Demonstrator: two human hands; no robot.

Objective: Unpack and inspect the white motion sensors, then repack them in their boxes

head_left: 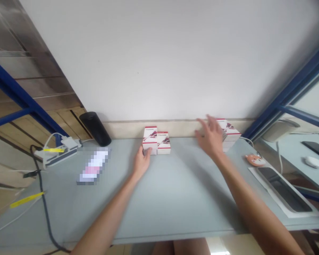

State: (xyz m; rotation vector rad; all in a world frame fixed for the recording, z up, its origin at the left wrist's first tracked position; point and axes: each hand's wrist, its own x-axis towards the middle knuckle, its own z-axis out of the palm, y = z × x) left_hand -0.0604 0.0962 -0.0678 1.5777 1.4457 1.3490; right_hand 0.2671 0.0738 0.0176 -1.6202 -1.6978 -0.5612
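Note:
Two small white cartons with red edges and a dark red pattern stand side by side near the back of the desk. My left hand (142, 159) is closed around the lower part of the left carton (150, 134), its thumb on the front and its fingers at the left side. The right carton (163, 143) touches it and sits a little lower. My right hand (211, 136) is raised with fingers spread and nothing in them, just left of a stack of similar cartons (231, 134). That hand partly hides the stack.
A black cylinder (95, 128) and a blurred-out flat object (94, 166) are on the left, beside a power strip (62, 156) with cables. At the right lie an orange animal-face item (255, 160) and a dark-screened phone (284, 189). The wall (154, 71) rises behind the desk (159, 205).

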